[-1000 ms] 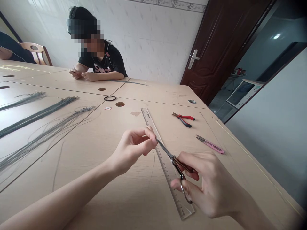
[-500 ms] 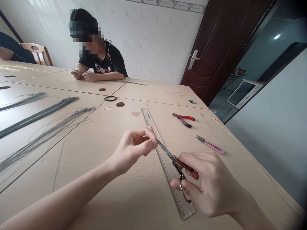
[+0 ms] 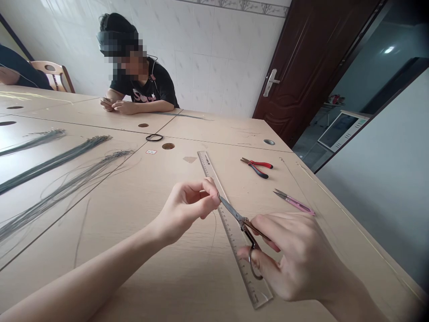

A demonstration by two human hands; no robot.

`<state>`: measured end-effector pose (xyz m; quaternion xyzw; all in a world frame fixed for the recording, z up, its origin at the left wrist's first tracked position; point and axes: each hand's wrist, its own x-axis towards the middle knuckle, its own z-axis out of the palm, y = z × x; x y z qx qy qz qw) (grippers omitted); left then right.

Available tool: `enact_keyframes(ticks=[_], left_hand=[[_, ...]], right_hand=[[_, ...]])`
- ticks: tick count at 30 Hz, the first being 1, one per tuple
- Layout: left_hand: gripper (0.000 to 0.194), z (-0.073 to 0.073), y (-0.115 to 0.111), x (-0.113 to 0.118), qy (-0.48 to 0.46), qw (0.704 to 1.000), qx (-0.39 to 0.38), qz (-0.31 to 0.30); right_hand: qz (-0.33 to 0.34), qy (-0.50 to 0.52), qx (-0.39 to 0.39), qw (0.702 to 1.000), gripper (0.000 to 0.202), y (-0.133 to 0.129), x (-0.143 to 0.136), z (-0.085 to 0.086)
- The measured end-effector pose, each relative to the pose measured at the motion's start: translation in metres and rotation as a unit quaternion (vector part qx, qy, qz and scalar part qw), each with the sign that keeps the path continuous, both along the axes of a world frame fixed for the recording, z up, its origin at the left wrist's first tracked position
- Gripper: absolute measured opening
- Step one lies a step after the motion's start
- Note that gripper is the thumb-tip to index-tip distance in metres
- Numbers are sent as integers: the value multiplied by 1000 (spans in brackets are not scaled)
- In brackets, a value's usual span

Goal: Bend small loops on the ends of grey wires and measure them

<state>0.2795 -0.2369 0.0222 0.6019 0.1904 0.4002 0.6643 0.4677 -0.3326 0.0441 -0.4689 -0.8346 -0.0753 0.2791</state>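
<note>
My right hand [image 3: 291,255] grips a pair of scissors [image 3: 250,230], thumb through the lower ring and fingers at the other handle. The blades point up and left, with their tips touching or almost touching the fingertips of my left hand [image 3: 192,205]. That hand is closed in a pinch on a thin dark thread [image 3: 215,228], whose loose end curves down below it. What sits right at the fingertips is too small to make out. Under both hands lies a clear ruler [image 3: 231,232] flat on the table [image 3: 150,277].
Right of the ruler lie red-and-black pliers [image 3: 257,167] and pink thread snips [image 3: 295,202]. Bundles of grey threads [image 3: 56,167] spread across the left side. A black band [image 3: 154,137] and a small label [image 3: 151,152] lie farther back. Another person [image 3: 144,85] sits across the table.
The scissor blades have closed together a little as my right thumb and its ring shifted slightly up and left. My left hand stays in place.
</note>
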Motion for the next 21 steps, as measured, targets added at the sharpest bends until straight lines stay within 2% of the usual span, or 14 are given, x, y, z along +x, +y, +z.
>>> enact_keyframes(ticks=[21], left_hand=[[14, 2, -2, 0, 2, 1000, -13, -20]], right_hand=[[1, 10, -45, 999, 23, -5, 0, 1]])
